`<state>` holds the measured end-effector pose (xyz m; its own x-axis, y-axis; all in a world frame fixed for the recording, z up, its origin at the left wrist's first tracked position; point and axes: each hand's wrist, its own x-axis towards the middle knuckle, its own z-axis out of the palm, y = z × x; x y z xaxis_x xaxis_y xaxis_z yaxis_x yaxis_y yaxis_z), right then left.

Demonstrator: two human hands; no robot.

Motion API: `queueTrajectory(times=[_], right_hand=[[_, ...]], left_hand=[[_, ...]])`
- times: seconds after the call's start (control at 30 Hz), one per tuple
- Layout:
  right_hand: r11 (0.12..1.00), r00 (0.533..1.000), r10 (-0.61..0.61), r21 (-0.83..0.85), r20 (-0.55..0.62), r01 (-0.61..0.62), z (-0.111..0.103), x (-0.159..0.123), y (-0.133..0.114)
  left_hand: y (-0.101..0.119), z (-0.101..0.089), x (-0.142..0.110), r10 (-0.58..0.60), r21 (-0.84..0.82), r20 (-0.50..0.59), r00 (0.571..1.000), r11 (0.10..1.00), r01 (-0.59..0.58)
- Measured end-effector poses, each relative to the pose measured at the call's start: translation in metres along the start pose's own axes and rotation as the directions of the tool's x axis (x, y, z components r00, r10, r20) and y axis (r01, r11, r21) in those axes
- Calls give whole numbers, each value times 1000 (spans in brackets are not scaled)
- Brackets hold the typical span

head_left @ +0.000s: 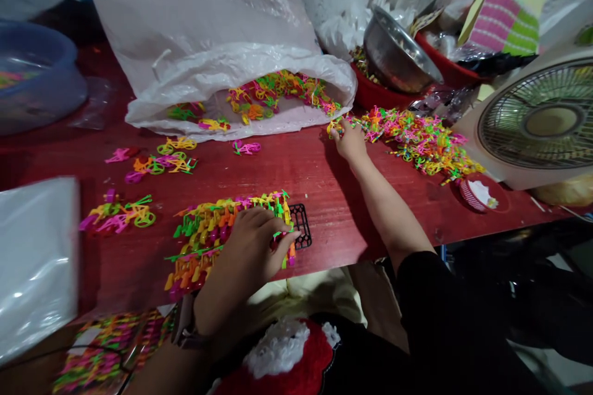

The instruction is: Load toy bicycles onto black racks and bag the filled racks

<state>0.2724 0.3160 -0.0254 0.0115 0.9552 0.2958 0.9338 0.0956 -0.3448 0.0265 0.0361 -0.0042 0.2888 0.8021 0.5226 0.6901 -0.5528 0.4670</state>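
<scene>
Narrow grip on the right hand (349, 141): its fingertips (336, 128) pinch a few neon plastic pieces at the near end of a loose pile (417, 142) on the red wooden surface (296, 197). The left hand (250, 244), with a wristwatch (184, 321) on its wrist, lies open and palm down on a long stack of interlinked pieces (217, 241), not closed around anything. Its fingers (282, 236) reach toward a black plastic grid (300, 226) showing beside the stack's far end. Small clumps of the same pink, yellow, green and orange pieces (176, 157) lie apart to the left, and more pieces (278, 95) sit in the mouth of a white plastic sack (199, 12). Beyond the pile, a steel bowl (396, 52) tilts against a red basin (375, 92), and a fan (542, 117) stands at the right. A blue basin (32, 74) sits at the far left, and a red-and-white fluffy cloth (282, 358) lies below the surface's near edge.
</scene>
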Motion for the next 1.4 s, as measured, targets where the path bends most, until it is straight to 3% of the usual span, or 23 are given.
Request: queueTrajectory(times=[0.17,0.4,0.53,0.67,0.73,0.83,0.97,1.13,1.3,1.4], right_hand=[[998,998,-38,-45,45,40,2,-27,-9],[973,947,-225,9,231,229,-42,-123,7],[980,946,-196,91,258,178,-62,-184,18],[956,972,-144,279,183,89,-75,-219,21],[939,994,-87,338,67,59,-76,-226,22],[958,995,49,285,-90,-22,-71,-233,23],[979,992,122,171,-31,-115,-62,-240,28],[933,965,260,264,-22,-246,-61,-239,40],[962,984,167,229,-56,-150,-60,-236,43],[893,983,177,426,-40,-144,-57,-244,25]], left_hand=[[2,-9,-1,-33,0,93,995,999,34],[4,-21,-5,-20,-37,204,979,999,28],[10,-22,-4,-54,-23,207,977,998,60],[12,-19,-4,-81,14,179,980,997,80],[12,-16,-5,-115,45,166,979,993,109],[11,-13,-7,-142,67,161,977,989,133],[10,-16,-9,-120,39,180,976,993,115],[6,-22,-14,-77,-42,190,979,995,87],[5,-27,-16,-59,-72,203,977,995,75],[7,-30,-17,-70,-82,232,970,992,91]])
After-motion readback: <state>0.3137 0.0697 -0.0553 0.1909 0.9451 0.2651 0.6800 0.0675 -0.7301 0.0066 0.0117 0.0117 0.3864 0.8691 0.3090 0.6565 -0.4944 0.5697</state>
